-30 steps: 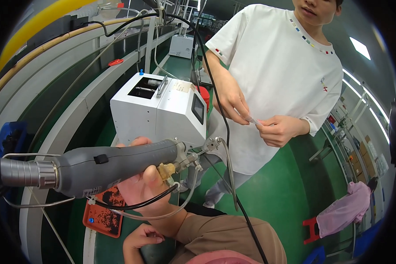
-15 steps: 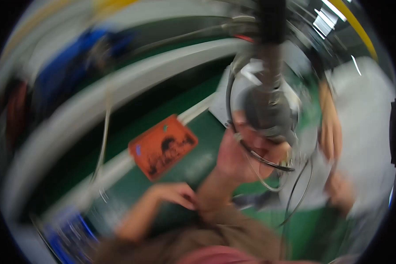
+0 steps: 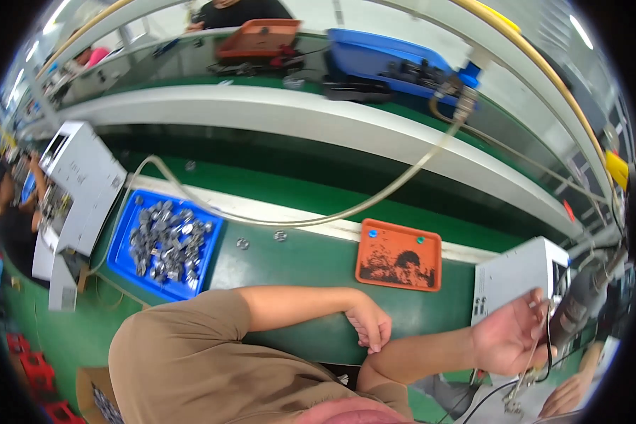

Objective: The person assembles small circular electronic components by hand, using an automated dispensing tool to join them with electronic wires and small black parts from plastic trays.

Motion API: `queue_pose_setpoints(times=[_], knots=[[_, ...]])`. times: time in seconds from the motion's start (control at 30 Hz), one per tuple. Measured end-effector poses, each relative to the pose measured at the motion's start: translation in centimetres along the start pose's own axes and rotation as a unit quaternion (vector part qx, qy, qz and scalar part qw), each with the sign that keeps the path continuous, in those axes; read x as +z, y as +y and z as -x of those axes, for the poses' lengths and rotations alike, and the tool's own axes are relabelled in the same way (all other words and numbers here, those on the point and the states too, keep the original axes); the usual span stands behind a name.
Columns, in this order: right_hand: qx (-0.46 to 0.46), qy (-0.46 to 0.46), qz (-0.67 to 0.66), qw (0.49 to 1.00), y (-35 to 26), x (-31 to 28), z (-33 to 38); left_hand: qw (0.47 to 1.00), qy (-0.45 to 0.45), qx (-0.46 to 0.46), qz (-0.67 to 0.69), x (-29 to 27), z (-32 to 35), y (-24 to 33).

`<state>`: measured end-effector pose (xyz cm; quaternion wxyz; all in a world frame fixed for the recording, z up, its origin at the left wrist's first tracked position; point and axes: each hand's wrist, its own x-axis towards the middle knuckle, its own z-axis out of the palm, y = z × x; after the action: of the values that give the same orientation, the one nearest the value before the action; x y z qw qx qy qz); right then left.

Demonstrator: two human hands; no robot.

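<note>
Left hand hung unclenched by our right forearm | right hand curled beside grey tool; we couldn't tell if clamped

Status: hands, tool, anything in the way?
Left hand by right forearm. Right hand at grey tool, grip unclear. Black cable beside it. Orange tray apart from both hands.

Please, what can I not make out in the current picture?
All in the head view:
Right hand: whether it grips the grey power tool; they overlap.
Tool's upper end: lost at the dark lens rim.
Black bits in the orange tray: too small to identify.
Cardboard box: lower part cut off by the bottom edge.
</note>
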<state>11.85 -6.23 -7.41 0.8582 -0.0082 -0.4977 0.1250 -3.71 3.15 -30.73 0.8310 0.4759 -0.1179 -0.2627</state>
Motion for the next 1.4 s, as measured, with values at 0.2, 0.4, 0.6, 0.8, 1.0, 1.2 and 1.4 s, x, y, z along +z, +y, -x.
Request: queue_pose_setpoints(times=[0.2,0.4,0.6,0.8,1.0,1.2,1.4], knots=[[-0.04,0.137,0.061,0.988,0.8,2.2,-0.4,0.999,-0.019,0.013,0.034,-0.2,-0.4,-0.3],[-0.053,0.184,0.093,0.977,1.3,3.8,-0.5,0.999,-0.029,0.024,0.037,-0.5,-0.6,-0.8],[-0.128,0.133,0.185,0.965,0.8,4.8,-0.5,0.997,-0.061,0.006,0.051,-0.1,-1.6,0.0],[-0.165,0.121,0.146,0.968,4.2,3.5,-0.9,0.999,-0.02,0.009,0.042,0.0,-0.3,-0.5],[-0.288,0.148,0.179,0.929,4.8,-1.6,-2.3,0.999,-0.025,0.002,0.034,-0.5,-0.7,0.5],[-0.412,0.157,0.203,0.874,4.9,-5.0,-4.0,0.999,-0.028,0.005,0.032,-0.2,-1.2,0.3],[-0.289,0.115,0.16,0.937,3.9,1.6,-0.8,1.0,-0.017,0.0,0.006,0.2,-0.1,-0.7]])
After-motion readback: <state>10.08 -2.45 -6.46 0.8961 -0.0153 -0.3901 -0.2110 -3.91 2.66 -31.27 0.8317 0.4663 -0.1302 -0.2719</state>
